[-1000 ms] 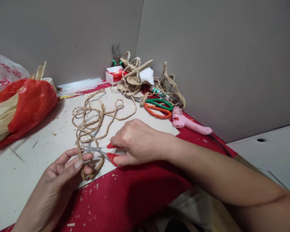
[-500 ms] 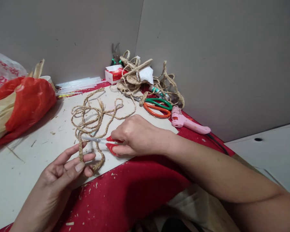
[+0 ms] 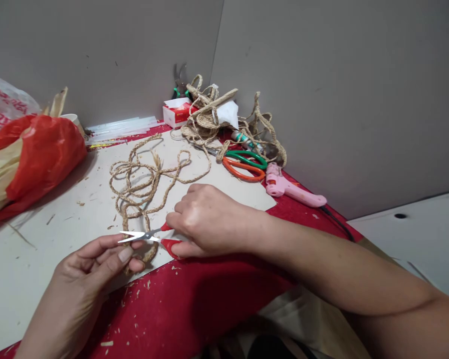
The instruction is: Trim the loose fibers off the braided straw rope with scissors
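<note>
the left hand (image 3: 84, 281) is pinched on a braided rope (image 3: 156, 184), thumb against fingers; the right hand (image 3: 207, 219) is closed around the red handles of small scissors (image 3: 147, 236), whose parted blades cross at the rope just above the left fingertips, though whether a strand sits between them i cannot tell. the rope's loose loops lie beyond on a white sheet (image 3: 56, 264) over the red worktop (image 3: 164, 309); a pink glue gun (image 3: 297, 193) rests to the right.
</note>
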`<action>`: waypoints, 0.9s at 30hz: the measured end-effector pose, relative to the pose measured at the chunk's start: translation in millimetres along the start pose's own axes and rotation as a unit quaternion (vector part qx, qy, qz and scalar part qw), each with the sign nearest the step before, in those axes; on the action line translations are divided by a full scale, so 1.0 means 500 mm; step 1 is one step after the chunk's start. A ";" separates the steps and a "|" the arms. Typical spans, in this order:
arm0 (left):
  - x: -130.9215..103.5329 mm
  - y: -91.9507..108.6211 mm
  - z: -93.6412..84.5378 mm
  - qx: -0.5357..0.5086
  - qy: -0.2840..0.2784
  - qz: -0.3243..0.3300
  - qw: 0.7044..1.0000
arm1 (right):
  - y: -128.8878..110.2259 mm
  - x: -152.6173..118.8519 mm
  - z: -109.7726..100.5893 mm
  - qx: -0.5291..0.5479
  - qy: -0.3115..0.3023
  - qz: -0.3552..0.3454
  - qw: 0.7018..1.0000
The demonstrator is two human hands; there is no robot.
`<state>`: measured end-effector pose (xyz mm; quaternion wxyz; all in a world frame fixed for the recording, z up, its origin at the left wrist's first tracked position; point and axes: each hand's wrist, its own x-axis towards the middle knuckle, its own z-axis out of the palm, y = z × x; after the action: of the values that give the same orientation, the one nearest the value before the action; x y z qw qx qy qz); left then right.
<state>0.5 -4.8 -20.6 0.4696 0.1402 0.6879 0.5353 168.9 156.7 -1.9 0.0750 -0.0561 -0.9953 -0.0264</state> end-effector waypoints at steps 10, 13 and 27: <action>-0.031 0.030 0.019 -0.011 0.037 -0.033 0.999 | -0.009 0.002 -0.015 0.016 -0.052 0.004 0.999; -0.034 0.035 0.021 -0.023 0.023 -0.034 0.999 | -0.008 0.004 -0.018 0.026 -0.076 0.006 0.997; -0.021 0.034 0.014 -0.019 0.033 -0.043 0.998 | 0.006 -0.005 -0.029 0.057 -0.079 0.016 0.995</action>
<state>6.2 -1.5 -0.4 0.4724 0.0836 0.6978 0.5319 173.7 158.7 12.0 -0.0001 -0.0696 -0.9969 0.0365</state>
